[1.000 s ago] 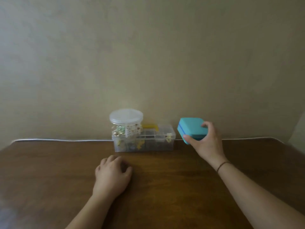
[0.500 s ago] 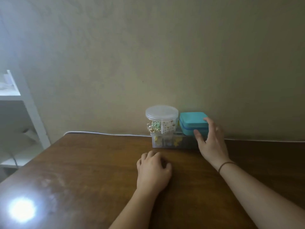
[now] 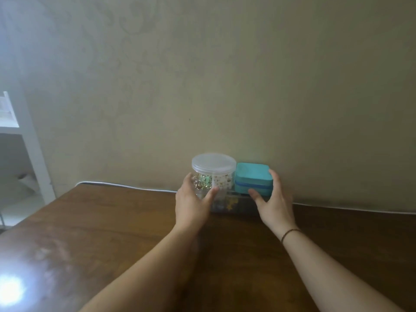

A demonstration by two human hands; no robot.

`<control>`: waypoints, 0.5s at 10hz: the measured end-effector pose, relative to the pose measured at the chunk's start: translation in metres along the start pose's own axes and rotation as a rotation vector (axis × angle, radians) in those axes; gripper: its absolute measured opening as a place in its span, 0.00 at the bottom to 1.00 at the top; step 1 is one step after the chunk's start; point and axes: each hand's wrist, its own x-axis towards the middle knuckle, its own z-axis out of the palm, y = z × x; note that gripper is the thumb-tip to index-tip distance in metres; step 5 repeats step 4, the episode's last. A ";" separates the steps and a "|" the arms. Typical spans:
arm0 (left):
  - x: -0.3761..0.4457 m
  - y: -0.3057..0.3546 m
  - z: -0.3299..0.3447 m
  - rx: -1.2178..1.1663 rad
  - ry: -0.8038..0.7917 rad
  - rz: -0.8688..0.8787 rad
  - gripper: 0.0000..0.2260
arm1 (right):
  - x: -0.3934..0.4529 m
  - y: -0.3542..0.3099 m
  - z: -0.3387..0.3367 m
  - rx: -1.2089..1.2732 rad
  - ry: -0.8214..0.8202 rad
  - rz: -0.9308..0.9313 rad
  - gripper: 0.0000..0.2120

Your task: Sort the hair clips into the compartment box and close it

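Left hand (image 3: 193,204) grips round clear plastic jar (image 3: 212,174), right hand (image 3: 273,202) grips teal box (image 3: 252,179); clear compartment box (image 3: 234,202) lies just beneath both sets of fingers, long axis left-right.

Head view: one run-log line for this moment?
left hand: grips clear jar | right hand: grips teal case | both on compartment box, closed | table
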 end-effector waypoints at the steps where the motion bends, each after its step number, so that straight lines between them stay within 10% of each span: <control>1: -0.004 0.001 0.010 -0.027 0.007 0.013 0.37 | 0.002 0.008 -0.008 0.053 0.038 0.008 0.31; 5: -0.013 0.007 0.010 -0.039 -0.021 0.012 0.40 | -0.002 0.010 -0.024 0.117 -0.070 0.102 0.43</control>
